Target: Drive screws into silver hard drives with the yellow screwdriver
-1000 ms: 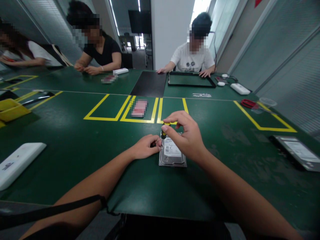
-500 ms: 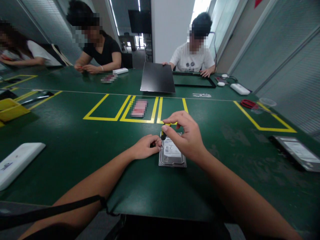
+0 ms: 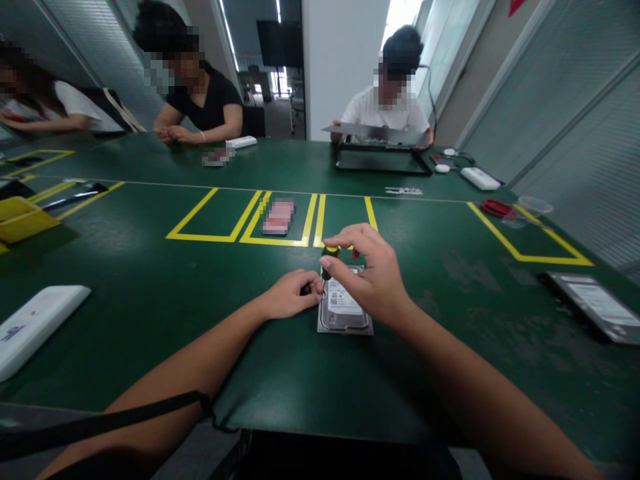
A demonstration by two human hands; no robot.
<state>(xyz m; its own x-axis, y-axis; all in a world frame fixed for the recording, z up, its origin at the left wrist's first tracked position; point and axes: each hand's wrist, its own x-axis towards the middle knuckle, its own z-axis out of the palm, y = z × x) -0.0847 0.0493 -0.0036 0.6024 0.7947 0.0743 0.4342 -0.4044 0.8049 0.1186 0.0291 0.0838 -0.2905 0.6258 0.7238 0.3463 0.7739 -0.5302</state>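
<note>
A silver hard drive (image 3: 345, 319) with a white label lies flat on the green table in front of me. Against its left edge, my left hand (image 3: 295, 293) is closed, thumb and fingertips together at the rim. A short black and yellow screwdriver (image 3: 329, 264) stands nearly upright over the drive's left side, its tip down close to my left fingertips. My right hand (image 3: 374, 272) grips the handle between thumb and fingers and covers the drive's upper right part. Whatever the screwdriver tip touches is too small to see.
Another drive-like device (image 3: 595, 303) lies at the right, a white power bank (image 3: 40, 327) at the left. A pink item (image 3: 279, 217) sits inside yellow tape. Across the table, a person in white (image 3: 385, 120) holds a dark panel (image 3: 377, 132) over a black frame (image 3: 385, 168).
My right fingers and the screwdriver handle have shifted and turned slightly; my left hand stays put. Across the table, the person has tipped the dark panel flat and brought it over the frame.
</note>
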